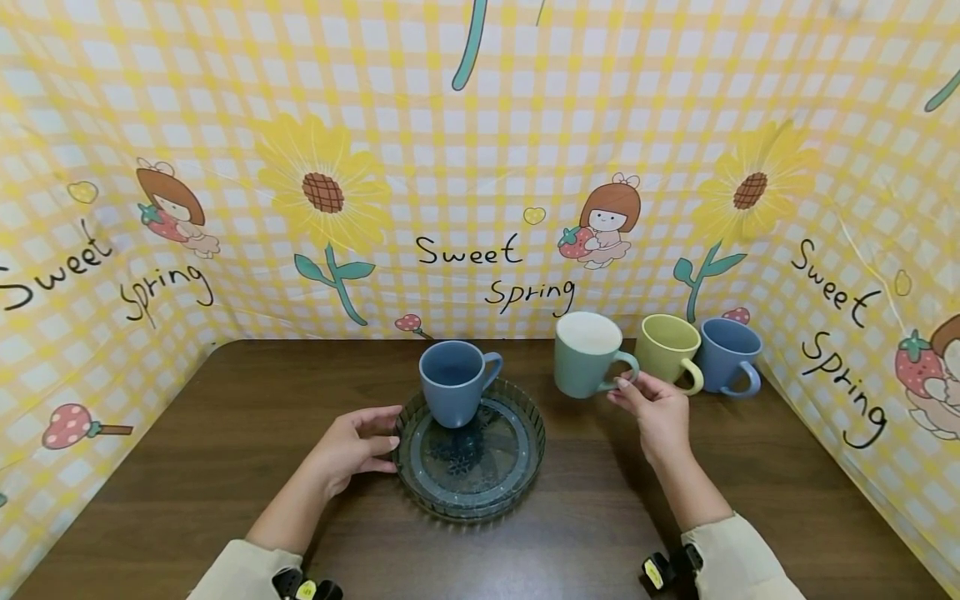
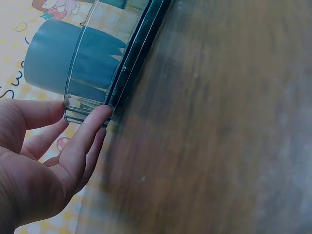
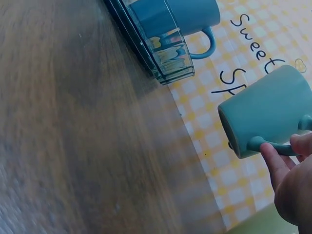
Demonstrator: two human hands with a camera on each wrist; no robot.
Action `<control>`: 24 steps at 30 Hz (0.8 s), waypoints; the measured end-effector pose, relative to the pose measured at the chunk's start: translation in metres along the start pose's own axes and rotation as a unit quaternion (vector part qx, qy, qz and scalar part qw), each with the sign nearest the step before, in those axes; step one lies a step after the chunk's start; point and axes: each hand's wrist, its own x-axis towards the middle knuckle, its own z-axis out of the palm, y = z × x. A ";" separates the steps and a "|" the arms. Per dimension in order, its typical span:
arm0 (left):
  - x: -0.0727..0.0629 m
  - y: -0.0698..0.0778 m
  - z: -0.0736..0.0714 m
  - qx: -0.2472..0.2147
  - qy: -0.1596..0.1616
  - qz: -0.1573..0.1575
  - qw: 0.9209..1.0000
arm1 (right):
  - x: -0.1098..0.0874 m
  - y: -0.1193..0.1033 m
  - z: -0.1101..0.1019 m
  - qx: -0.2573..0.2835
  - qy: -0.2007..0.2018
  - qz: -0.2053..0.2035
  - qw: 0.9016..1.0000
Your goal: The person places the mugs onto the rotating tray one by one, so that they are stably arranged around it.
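Observation:
A round, clear-walled tray (image 1: 468, 498) with a fluted rim stands on the table, and a blue mug (image 1: 452, 387) sits upright in its back part, handle to the right. At the tray's left side, my left hand (image 1: 358, 450) touches the wall with extended fingers; the left wrist view shows the fingertips (image 2: 103, 111) at its outer edge. My right hand (image 1: 660, 412) pinches the handle of a teal-green mug (image 1: 585, 367) with a pale inside. That mug is held upright above the table, right of the tray; the right wrist view shows a gap beneath its base.
Right of the teal-green mug stand a yellow-green mug (image 1: 667, 346) and a second blue mug (image 1: 729, 354), side by side at the back right. Brown wooden tabletop (image 1: 202, 467) extends around the tray. A yellow checked cloth (image 1: 465, 167) hangs behind and at both sides.

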 end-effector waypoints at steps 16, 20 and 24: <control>0.001 -0.003 -0.001 -0.001 0.002 -0.001 1.000 | -0.007 -0.007 0.008 0.012 -0.030 -0.005 0.999; 0.001 -0.003 -0.001 -0.003 0.004 -0.002 1.000 | -0.009 -0.008 0.012 0.009 -0.038 -0.004 0.999; 0.001 -0.003 -0.001 -0.008 0.006 -0.004 1.000 | -0.012 -0.010 0.015 0.006 -0.044 -0.005 0.999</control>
